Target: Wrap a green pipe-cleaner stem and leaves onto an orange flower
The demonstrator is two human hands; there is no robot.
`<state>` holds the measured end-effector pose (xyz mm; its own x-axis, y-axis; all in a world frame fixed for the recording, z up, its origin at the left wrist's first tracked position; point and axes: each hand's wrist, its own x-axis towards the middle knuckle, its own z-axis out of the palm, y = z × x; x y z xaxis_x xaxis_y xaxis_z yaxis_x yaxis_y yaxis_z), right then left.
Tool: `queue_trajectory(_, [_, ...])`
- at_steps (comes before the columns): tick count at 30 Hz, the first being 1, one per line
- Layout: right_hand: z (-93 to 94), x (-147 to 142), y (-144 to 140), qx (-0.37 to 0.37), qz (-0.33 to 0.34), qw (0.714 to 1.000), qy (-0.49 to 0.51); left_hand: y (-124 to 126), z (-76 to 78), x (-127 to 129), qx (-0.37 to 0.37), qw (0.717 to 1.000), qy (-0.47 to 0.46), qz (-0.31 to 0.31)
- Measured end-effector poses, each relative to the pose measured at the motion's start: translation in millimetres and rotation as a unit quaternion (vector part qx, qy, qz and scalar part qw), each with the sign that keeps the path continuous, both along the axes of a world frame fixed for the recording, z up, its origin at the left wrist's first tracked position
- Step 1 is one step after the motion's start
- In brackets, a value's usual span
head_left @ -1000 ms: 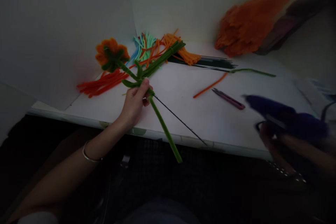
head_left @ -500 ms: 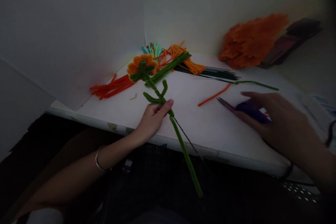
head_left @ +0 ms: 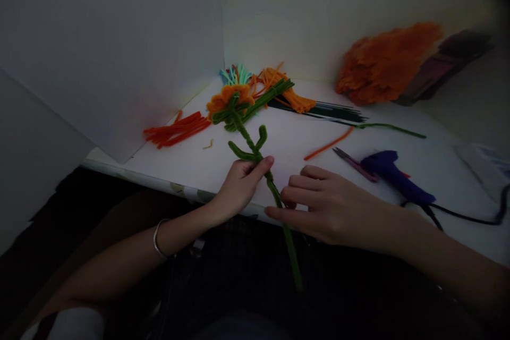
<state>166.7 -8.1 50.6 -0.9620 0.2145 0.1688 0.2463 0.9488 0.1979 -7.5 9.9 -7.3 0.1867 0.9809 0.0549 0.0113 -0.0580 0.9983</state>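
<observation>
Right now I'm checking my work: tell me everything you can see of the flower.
The flower is fuzzy pipe cleaner: an orange ruffled head with green sepals, and a green stem carrying two short curled leaves. It tilts, head toward the wall. The left hand pinches the stem below the leaves; the right hand touches it lower. The stem's end overhangs the table.

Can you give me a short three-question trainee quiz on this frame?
1. True or false: the left hand grips the flower by its green stem.
2. Which lies nearest the glue gun? A) scissors B) red pipe cleaners C) orange pile
3. What does the right hand touch?

Key: 1 true. 2 A. 3 the stem's lower part, just below the left hand; the glue gun lies on the table, not held.
</observation>
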Motion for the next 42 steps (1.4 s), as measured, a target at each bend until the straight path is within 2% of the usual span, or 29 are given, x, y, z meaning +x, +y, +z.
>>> queue_trajectory(3, [9.7, 1.1, 0.1, -0.033, -0.016, 0.999, 0.002, -0.1, -1.6, -0.9, 0.006, 1.000, 0.005, -0.007])
queue_trajectory(6, [14.3, 3.2, 5.1, -0.147, -0.038, 0.980, 0.126, -0.3, -3.4, -1.4, 0.008, 1.000, -0.003, -0.028])
queue_trajectory(8, [8.9, 6.9, 11.3, -0.211, -0.101, 0.939, 0.250, -0.3, -4.6, -0.9, 0.001, 0.999, -0.026, -0.042])
queue_trajectory(10, [-3.1, 11.0, 18.1, -0.241, -0.181, 0.886, 0.354, -0.6, -4.9, 0.3, -0.014, 0.997, -0.066, -0.046])
queue_trajectory(12, [-18.5, 13.6, 23.5, -0.256, -0.228, 0.841, 0.419, -1.4, -3.3, 2.1, -0.039, 0.991, -0.119, -0.041])
queue_trajectory(14, [-32.5, 13.3, 25.8, -0.267, -0.248, 0.816, 0.448, -3.1, 0.6, 4.2, -0.073, 0.980, -0.179, -0.037])
queue_trajectory(16, [-42.4, 10.4, 24.6, -0.258, -0.245, 0.822, 0.445, -5.5, 6.2, 6.3, -0.112, 0.964, -0.239, -0.034])
queue_trajectory(20, [-51.0, 3.5, 15.2, -0.222, -0.219, 0.858, 0.409, -9.1, 16.0, 9.4, -0.170, 0.929, -0.328, -0.034])
queue_trajectory(23, [-54.1, -1.8, 3.6, -0.133, -0.200, 0.904, 0.353, -9.5, 19.2, 11.1, -0.182, 0.912, -0.367, -0.017])
queue_trajectory(26, [-56.7, -12.9, -12.5, -0.016, -0.199, 0.947, 0.251, -9.3, 18.9, 13.4, -0.186, 0.911, -0.368, 0.019])
queue_trajectory(29, [-54.5, -31.7, -32.6, 0.040, -0.236, 0.952, 0.190, -9.4, 13.8, 15.9, -0.173, 0.925, -0.330, 0.075])
queue_trajectory(32, [-40.5, -47.4, -51.4, 0.049, -0.261, 0.949, 0.167, -9.2, 5.2, 15.9, -0.099, 0.956, -0.248, 0.123])
queue_trajectory(35, [-12.6, -45.0, -59.1, 0.043, -0.268, 0.953, 0.136, -8.2, -0.7, 11.6, 0.019, 0.979, -0.162, 0.119])
queue_trajectory(37, [8.5, -31.6, -53.5, 0.026, -0.264, 0.956, 0.123, -7.8, -0.6, 7.5, 0.063, 0.985, -0.137, 0.088])
queue_trajectory(39, [25.3, -13.3, -39.4, -0.002, -0.265, 0.955, 0.136, -8.6, 2.4, 4.2, 0.071, 0.987, -0.139, 0.039])
queue_trajectory(42, [32.0, 9.7, -12.0, -0.064, -0.275, 0.944, 0.172, -12.4, 10.2, 3.0, 0.050, 0.979, -0.188, -0.057])
